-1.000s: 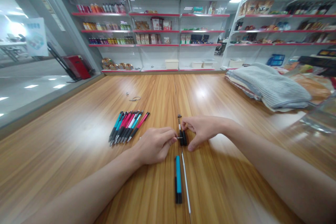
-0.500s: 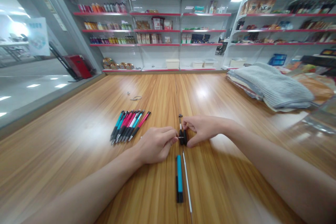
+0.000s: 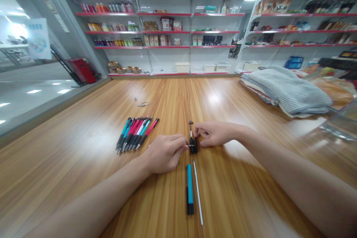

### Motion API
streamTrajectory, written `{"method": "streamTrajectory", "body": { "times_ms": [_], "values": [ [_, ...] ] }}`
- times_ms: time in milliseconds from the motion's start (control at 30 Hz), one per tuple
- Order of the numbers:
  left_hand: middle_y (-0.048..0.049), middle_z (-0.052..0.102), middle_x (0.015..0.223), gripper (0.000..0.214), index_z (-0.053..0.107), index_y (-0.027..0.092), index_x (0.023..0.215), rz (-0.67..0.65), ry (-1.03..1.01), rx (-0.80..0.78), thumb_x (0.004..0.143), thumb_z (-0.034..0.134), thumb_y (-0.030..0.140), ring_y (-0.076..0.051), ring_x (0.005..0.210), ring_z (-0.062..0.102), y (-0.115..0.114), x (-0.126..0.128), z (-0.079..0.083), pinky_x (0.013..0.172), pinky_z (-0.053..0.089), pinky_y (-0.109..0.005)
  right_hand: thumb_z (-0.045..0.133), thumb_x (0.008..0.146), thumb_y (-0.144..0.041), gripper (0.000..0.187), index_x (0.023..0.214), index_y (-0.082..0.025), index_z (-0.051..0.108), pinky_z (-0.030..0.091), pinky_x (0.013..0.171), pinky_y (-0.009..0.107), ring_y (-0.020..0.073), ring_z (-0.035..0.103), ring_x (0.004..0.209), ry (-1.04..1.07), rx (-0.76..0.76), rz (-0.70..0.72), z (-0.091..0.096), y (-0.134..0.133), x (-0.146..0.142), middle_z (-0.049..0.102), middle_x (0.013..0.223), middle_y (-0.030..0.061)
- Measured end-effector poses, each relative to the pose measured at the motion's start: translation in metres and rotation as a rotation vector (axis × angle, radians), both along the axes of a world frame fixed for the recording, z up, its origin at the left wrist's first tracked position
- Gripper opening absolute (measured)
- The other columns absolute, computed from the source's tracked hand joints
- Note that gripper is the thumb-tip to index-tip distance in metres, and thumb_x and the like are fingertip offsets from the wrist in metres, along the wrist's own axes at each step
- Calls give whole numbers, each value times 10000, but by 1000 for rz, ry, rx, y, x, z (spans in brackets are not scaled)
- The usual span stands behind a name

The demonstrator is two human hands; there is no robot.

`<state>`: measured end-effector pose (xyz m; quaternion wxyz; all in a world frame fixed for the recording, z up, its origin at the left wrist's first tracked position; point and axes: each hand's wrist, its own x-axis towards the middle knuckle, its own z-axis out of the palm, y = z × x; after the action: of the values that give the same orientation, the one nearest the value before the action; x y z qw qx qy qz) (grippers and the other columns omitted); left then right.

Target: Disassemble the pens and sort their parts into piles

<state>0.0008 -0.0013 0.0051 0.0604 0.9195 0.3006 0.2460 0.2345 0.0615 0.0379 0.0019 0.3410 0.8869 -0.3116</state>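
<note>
My left hand [image 3: 167, 152] rests on the table with thumb and forefinger pinched on a thin silvery piece [image 3: 191, 145], which reaches across a black pen part. Two short black pen parts [image 3: 195, 145] lie side by side at its fingertips. My right hand [image 3: 214, 133] lies just to their right, fingers loosely curled, thumb apart from the forefinger, nothing visible in it. Beyond the black parts are a short white piece [image 3: 191, 133] and a tiny dark piece [image 3: 190, 122]. Nearer to me lie a blue pen barrel [image 3: 190, 182] with a black clip and a slim white refill [image 3: 198, 193].
Several pens [image 3: 136, 134] in blue, pink and white lie in a row at left. Behind them are a thin ring-like strip [image 3: 144, 104] and a tiny silvery bit [image 3: 135, 99]. Folded cloths [image 3: 287, 89] and a clear container [image 3: 343, 122] are at right. Stocked shelves [image 3: 164, 31] stand beyond the table.
My right thumb has drawn up and away from the black parts, toward its forefinger. The left hand keeps its pinch in nearly the same place.
</note>
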Motion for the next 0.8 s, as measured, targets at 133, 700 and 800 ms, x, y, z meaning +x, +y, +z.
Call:
{"method": "streamTrajectory", "body": {
  "times_ms": [133, 700, 800],
  "values": [
    [-54, 633, 803, 214, 604, 187, 937, -2, -2, 11, 927, 392, 215, -148, 740, 624, 0, 0, 0, 673, 502, -234, 561, 769, -205, 182, 944, -154, 563, 330, 550, 208, 102, 481, 590, 5, -8, -42, -2, 0, -2, 542, 659, -23],
    [-51, 629, 798, 205, 604, 183, 918, 0, 3, 12, 923, 400, 208, -142, 734, 621, 0, 0, 1, 670, 492, -226, 588, 748, -225, 175, 905, -146, 592, 340, 548, 195, 98, 504, 606, -3, 36, -62, 2, -4, -5, 573, 684, -13],
    [-53, 631, 809, 202, 605, 181, 922, 6, 10, 6, 921, 404, 208, -144, 744, 623, 0, 0, 1, 676, 493, -230, 592, 744, -217, 186, 915, -143, 595, 343, 556, 196, 99, 504, 609, 7, 24, -53, 2, -4, -5, 569, 678, -16]
  ]
}}
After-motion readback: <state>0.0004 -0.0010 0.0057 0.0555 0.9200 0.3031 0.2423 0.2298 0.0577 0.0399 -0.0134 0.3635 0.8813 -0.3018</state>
